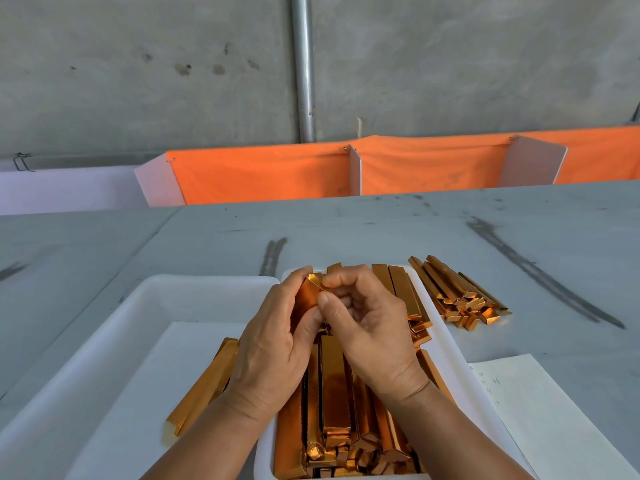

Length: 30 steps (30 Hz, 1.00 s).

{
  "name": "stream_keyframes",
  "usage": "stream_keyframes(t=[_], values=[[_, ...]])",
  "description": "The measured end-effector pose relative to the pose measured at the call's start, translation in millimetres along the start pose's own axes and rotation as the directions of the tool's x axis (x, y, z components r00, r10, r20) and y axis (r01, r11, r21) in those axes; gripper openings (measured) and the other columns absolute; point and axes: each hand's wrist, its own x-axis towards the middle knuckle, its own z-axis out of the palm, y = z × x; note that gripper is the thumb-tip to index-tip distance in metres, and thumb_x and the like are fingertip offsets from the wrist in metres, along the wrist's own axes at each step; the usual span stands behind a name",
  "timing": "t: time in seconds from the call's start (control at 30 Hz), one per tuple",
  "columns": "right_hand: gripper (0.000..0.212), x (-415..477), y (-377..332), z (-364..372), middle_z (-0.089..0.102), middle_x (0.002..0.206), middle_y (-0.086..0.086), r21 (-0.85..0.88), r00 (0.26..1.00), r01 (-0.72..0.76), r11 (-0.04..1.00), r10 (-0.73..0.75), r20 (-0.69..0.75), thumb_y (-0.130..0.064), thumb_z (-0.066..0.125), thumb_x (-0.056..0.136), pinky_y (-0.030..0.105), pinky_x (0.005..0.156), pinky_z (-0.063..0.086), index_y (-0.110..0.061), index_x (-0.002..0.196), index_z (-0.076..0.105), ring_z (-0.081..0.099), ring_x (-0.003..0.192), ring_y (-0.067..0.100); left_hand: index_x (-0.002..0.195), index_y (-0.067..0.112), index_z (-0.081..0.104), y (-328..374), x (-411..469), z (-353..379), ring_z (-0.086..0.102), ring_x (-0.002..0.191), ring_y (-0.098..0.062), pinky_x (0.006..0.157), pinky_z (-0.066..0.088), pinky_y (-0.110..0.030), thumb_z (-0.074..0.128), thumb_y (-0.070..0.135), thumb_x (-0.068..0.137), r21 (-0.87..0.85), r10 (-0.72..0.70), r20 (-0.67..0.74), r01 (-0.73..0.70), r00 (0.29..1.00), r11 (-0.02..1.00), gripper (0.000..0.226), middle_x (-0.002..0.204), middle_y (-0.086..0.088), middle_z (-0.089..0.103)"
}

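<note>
two hands (left hand (pixel 273 344), right hand (pixel 367 327)) round one gold strip (pixel 306 295)

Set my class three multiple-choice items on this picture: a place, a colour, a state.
1. Where is the loose pile of gold pieces? A) on the table, right of the full tray B) in the left tray C) on the paper
2. The cloth behind the table is: A) blue B) orange C) green
3. The left hand and right hand: A) lie flat B) both hold one gold piece C) lift a tray
1 A, it lies beyond the tray's rim; 2 B, plainly orange; 3 B, fingers of both pinch it.
</note>
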Motion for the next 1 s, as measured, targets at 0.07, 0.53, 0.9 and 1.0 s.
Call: stream_keyframes(t=[0.07, 0.53, 0.9, 1.0], values=[[0.013, 0, 1, 0, 0.07, 0.09, -0.01, 0.009, 1.0, 0.001, 1.0, -0.001, -0.006, -0.018, 0.065, 0.088, 0.02, 0.071, 0.057, -0.02, 0.101, 0.067, 0.07, 0.082, 0.008, 0.14, 0.031, 0.037, 0, 0, -1, 0.051, 0.109, 0.012, 0.087, 0.041, -0.002, 0.038, 0.056, 0.094, -0.001, 0.003, -0.009, -0.003, 1.0, 1.0, 0.051, 0.123, 0.014, 0.054], [0.025, 1, 3, -1, 0.071, 0.098, -0.009, 0.008, 0.999, -0.012, 1.0, 0.012, 0.049, -0.017, 0.06, 0.092, 0.035, 0.079, 0.061, -0.032, 0.111, 0.069, 0.07, 0.093, 0.018, 0.138, 0.027, 0.045, 0, 1, 0, 0.062, 0.099, -0.007, 0.079, 0.056, -0.028, 0.034, 0.059, 0.096, 0.021, 0.01, 0.06, -0.012, 0.998, 1.0, 0.054, 0.111, 0.004, 0.063], [0.015, 16, 8, -15, 0.064, 0.069, 0.005, 0.28, 0.908, -0.378, 0.882, 0.412, -0.073, -0.019, 0.056, 0.1, 0.02, 0.046, 0.046, -0.021, 0.106, 0.069, 0.054, 0.049, 0.011, 0.13, 0.03, 0.054, -6, 0, -5, 0.059, 0.095, -0.001, 0.069, 0.047, -0.007, 0.053, 0.056, 0.087, 0.062, -0.137, 0.023, 0.135, 0.99, 0.989, 0.051, 0.107, 0.012, 0.061], [0.024, 18, 7, -20, 0.067, 0.077, 0.006, 0.401, 0.89, -0.423, 0.813, 0.455, 0.017, -0.015, 0.047, 0.104, 0.023, 0.047, 0.048, -0.02, 0.112, 0.069, 0.055, 0.052, 0.015, 0.121, 0.025, 0.062, -4, 1, -5, 0.062, 0.089, -0.003, 0.069, 0.05, -0.01, 0.049, 0.051, 0.088, 0.008, -0.157, 0.038, 0.157, 0.987, 0.988, 0.044, 0.097, 0.016, 0.063]])
